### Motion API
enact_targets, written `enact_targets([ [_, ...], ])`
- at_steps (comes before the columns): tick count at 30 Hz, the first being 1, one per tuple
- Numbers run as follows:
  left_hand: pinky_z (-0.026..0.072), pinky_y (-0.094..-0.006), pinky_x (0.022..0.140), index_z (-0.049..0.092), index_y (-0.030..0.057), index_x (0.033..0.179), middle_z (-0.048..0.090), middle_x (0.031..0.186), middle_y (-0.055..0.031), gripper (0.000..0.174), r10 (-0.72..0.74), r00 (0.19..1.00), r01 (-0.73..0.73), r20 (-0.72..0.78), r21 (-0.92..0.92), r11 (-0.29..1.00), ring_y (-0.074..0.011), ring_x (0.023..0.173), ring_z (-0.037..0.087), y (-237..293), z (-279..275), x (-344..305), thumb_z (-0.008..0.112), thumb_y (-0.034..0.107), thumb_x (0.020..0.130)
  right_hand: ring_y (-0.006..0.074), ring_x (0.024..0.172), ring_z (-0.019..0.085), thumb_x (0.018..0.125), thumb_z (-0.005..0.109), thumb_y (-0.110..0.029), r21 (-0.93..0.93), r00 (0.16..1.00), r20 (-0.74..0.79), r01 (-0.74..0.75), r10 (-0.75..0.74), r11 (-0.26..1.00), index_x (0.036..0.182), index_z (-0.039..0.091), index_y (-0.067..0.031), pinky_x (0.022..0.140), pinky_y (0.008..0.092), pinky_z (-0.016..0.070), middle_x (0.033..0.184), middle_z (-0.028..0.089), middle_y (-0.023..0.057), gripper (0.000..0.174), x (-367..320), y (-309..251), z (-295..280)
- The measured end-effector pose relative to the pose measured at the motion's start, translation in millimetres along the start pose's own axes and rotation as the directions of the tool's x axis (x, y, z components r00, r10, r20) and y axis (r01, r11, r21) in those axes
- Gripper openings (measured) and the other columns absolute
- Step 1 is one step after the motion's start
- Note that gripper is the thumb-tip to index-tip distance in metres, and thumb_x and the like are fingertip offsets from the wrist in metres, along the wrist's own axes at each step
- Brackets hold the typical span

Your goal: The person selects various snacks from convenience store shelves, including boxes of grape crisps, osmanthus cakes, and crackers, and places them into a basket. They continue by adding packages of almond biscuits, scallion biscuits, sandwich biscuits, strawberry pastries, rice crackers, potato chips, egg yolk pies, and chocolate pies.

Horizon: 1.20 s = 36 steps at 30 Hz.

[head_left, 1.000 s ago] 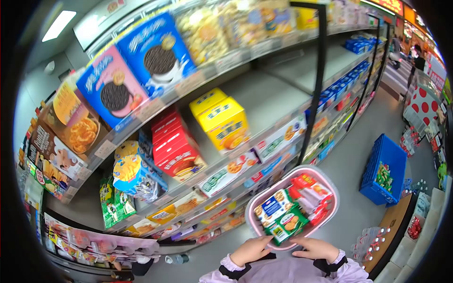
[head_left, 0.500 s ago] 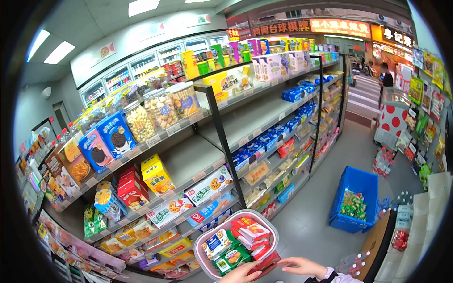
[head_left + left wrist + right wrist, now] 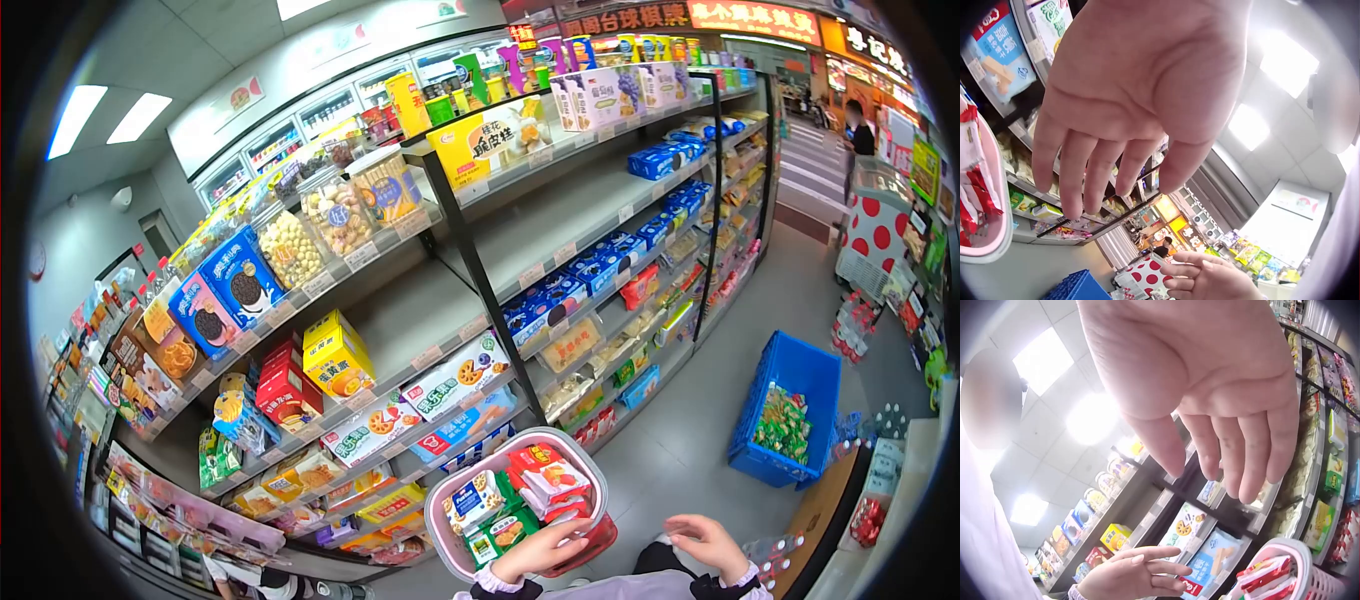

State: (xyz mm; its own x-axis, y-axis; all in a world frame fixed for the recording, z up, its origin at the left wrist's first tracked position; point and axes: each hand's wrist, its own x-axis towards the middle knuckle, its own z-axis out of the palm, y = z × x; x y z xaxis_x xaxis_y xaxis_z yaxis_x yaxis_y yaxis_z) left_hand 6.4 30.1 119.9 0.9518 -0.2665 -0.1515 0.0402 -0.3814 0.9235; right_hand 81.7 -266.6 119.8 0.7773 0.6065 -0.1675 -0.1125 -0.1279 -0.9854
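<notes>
A pink basket [image 3: 437, 520] with a pale rim holds red packets [image 3: 545, 478], a green packet [image 3: 503, 535] and a blue-and-white packet [image 3: 474, 502]. Over its near edge in the head view is the left hand [image 3: 540, 550], fingers extended; whether it touches the basket, I cannot tell. The right hand [image 3: 708, 545] is raised to the basket's right, fingers relaxed and holding nothing. In the left wrist view the left palm [image 3: 1141, 81] faces the camera, bare, with the basket [image 3: 1002, 206] at the left edge. The right palm [image 3: 1210, 369] is likewise bare, above the basket [image 3: 1300, 556].
Shelves [image 3: 400, 425] of boxed and bagged snacks run along the left and centre. A blue crate [image 3: 745, 450] with green packets stands on the grey floor at the right, near bundled bottles [image 3: 855, 325]. Farther back, a person [image 3: 860, 138] is near the striped crossing.
The head view has tilted up from the basket and shelves toward the storefront. The hands, earlier close together at the basket's near edge, are now farther apart, the right one off to the side.
</notes>
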Motion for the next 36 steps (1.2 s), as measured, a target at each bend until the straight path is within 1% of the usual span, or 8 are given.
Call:
enact_targets([
  [5, 0.0458, -0.0302, 0.084, 0.043, 0.0, 0.127, 0.058, 0.109, -0.0162, 0.045, 0.097, 0.995, -0.096, -0.025, 0.04, 0.995, -0.0224, 0.095, 0.06, 0.6, 10.2, 103.8, 0.05, 0.027, 0.091, 0.0155, 0.094, 0.06, 0.083, 0.06, -0.004, 0.061, 0.998, -0.06, 0.0, 0.004, 0.998, 0.112, 0.054, 0.0018, 0.083, 0.0286, 0.0479, 0.106, 0.061, 0.0099, 0.03, 40.9, 8.8, -95.5],
  [9, 0.0453, -0.0304, 0.086, 0.042, 0.0007, 0.128, 0.057, 0.115, -0.0126, 0.044, 0.094, 0.989, -0.104, -0.114, -0.085, 0.991, -0.0203, 0.1, 0.058, 27.7, 27.7, 202.5, 0.052, 0.022, 0.091, 0.0152, 0.094, 0.06, 0.084, 0.06, -0.007, -0.005, 0.999, -0.05, -0.01, 0.01, 1.0, 0.113, 0.053, 0.0012, 0.082, 0.0279, 0.0479, 0.106, 0.061, 0.0102, 0.031, 76.5, -12.1, -187.9],
  [13, 0.0411, -0.0297, 0.092, 0.041, 0.0025, 0.13, 0.053, 0.121, -0.0107, 0.043, 0.019, 0.999, -0.023, -0.03, -0.144, 0.989, -0.0159, 0.106, 0.053, 71.5, 35.5, 279.7, 0.05, 0.021, 0.092, 0.0147, 0.096, 0.059, 0.085, 0.06, -0.011, -0.086, 0.999, -0.03, -0.024, 0.021, 0.996, 0.114, 0.053, 0.0007, 0.082, 0.0274, 0.0474, 0.106, 0.061, 0.0099, 0.032, 111.9, -37.3, -264.2],
  [19, 0.0404, -0.0284, 0.093, 0.042, 0.0023, 0.129, 0.054, 0.121, -0.0095, 0.041, -0.082, 0.996, 0.073, -0.037, -0.211, 0.975, -0.0148, 0.108, 0.052, 77.8, 5.6, 345.1, 0.051, 0.017, 0.092, 0.0152, 0.097, 0.059, 0.087, 0.059, -0.013, -0.056, 0.998, 0.062, 0.004, -0.001, 0.998, 0.117, 0.052, -0.0009, 0.085, 0.0281, 0.0464, 0.108, 0.061, 0.0093, 0.033, 187.5, -28.8, -321.6],
  [24, 0.0421, -0.0288, 0.092, 0.044, -0.0025, 0.125, 0.056, 0.117, -0.0115, 0.038, -0.069, 0.967, -0.002, -0.247, -0.277, 0.961, -0.0172, 0.106, 0.055, 71.6, -48.2, 392.8, 0.053, 0.012, 0.091, 0.0173, 0.096, 0.061, 0.086, 0.06, -0.017, -0.088, 0.986, 0.163, 0.056, -0.041, 0.995, 0.118, 0.051, -0.0026, 0.084, 0.0311, 0.047, 0.11, 0.061, 0.0102, 0.037, 266.6, -38.4, -345.4],
  [28, 0.0448, -0.0292, 0.087, 0.046, -0.0019, 0.124, 0.059, 0.114, -0.0108, 0.041, -0.03, 0.939, 0.007, -0.343, -0.069, 0.998, -0.0167, 0.104, 0.056, 143.0, -112.7, 426.0, 0.057, 0.015, 0.088, 0.0163, 0.099, 0.059, 0.084, 0.063, -0.02, -0.197, 0.98, 0.152, 0.156, -0.127, 0.968, 0.121, 0.05, -0.0051, 0.078, 0.0288, 0.0473, 0.111, 0.06, 0.0088, 0.042, 336.1, -67.8, -378.5],
  [31, 0.046, -0.0314, 0.085, 0.048, -0.0008, 0.122, 0.06, 0.11, -0.0125, 0.04, 0.19, 0.938, -0.163, -0.29, 0.115, 0.98, -0.02, 0.099, 0.059, 193.1, -164.9, 458.8, 0.058, 0.015, 0.086, 0.0194, 0.103, 0.057, 0.083, 0.064, -0.019, -0.253, 0.956, 0.177, 0.275, -0.235, 0.928, 0.122, 0.049, -0.0053, 0.081, 0.0308, 0.0469, 0.111, 0.06, 0.0099, 0.044, 386.4, -132.1, -411.1],
  [36, 0.0458, -0.0379, 0.085, 0.045, 0.0005, 0.124, 0.056, 0.113, -0.0211, 0.047, 0.333, 0.939, -0.192, -0.08, 0.683, 0.705, -0.0351, 0.1, 0.056, 276.9, -231.3, 551.6, 0.058, 0.022, 0.084, 0.0255, 0.112, 0.05, 0.076, 0.07, -0.017, -0.577, 0.759, 0.357, 0.637, -0.544, 0.51, 0.123, 0.047, -0.003, 0.096, 0.0347, 0.0394, 0.119, 0.052, 0.0142, 0.055, 489.3, -253.6, -471.5],
])
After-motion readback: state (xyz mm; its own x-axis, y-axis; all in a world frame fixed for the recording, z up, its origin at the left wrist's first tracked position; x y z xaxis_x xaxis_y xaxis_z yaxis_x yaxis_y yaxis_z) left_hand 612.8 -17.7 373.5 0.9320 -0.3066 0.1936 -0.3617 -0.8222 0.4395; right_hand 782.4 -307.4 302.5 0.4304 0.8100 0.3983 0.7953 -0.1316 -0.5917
